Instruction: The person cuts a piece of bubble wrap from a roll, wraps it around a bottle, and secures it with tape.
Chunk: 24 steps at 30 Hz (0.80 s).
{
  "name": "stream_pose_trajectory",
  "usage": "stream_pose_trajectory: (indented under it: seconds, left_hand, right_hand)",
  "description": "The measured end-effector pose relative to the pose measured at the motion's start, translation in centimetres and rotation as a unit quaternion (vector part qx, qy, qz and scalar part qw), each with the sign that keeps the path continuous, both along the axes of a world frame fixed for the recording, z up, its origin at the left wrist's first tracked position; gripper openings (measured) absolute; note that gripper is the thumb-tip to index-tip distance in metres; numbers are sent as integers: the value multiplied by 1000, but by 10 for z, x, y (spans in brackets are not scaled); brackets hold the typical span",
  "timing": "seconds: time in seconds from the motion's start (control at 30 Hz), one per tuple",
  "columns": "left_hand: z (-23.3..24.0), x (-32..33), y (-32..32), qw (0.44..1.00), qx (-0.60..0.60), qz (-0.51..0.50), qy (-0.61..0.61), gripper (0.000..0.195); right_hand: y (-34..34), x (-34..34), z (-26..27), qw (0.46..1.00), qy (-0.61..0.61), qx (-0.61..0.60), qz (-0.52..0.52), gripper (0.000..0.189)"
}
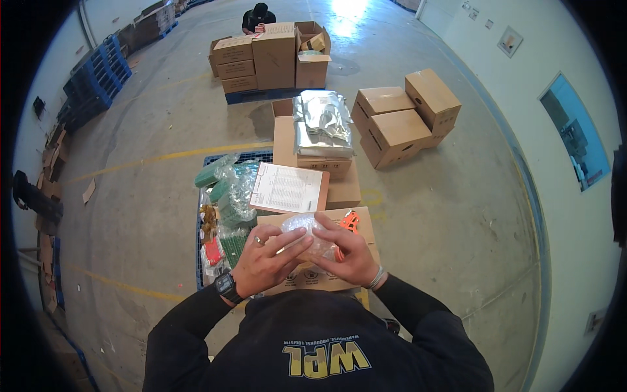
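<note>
Between my two hands is a small bundle of clear bubble wrap (321, 245), held over a cardboard box; what it encloses cannot be made out. My left hand (269, 252), with a ring and a black wristwatch, presses its fingers on the bundle's near left side. My right hand (348, 250) grips the right side, thumb below and fingers on top. Just beyond the right hand lies an orange tape dispenser (349, 221) on the cardboard box (365, 215). A clipboard with a printed sheet (289, 188) rests past the box.
Bubble-wrapped green items (237, 203) lie on a blue pallet (200, 264) at left. Silver foil bags (323, 122) are stacked on cartons ahead. Closed cartons (401, 122) stand on the floor at right. Farther off, a person (255, 18) is behind a loaded pallet (274, 95).
</note>
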<state>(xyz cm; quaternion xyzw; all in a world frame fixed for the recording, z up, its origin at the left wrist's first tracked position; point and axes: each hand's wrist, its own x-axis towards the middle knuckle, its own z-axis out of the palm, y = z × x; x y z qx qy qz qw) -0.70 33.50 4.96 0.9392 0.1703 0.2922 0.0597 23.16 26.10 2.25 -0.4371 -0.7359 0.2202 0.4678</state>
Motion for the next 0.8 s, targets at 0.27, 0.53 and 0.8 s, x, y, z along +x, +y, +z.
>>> stream_pose_trajectory:
  seconds: [0.27,0.53,0.8]
  left_hand:
    - [6,6,0,999,24,36,25,62]
    - [-2,7,-16,998,24,49,-21,57]
    - [-16,9,-27,999,8,31,-12,54]
  right_hand:
    - [37,73,-19,912,-355,-201,45,62]
    - [26,72,-99,901,-426,-22,-85,22]
    - [61,91,-13,932,307,-191,-22,17]
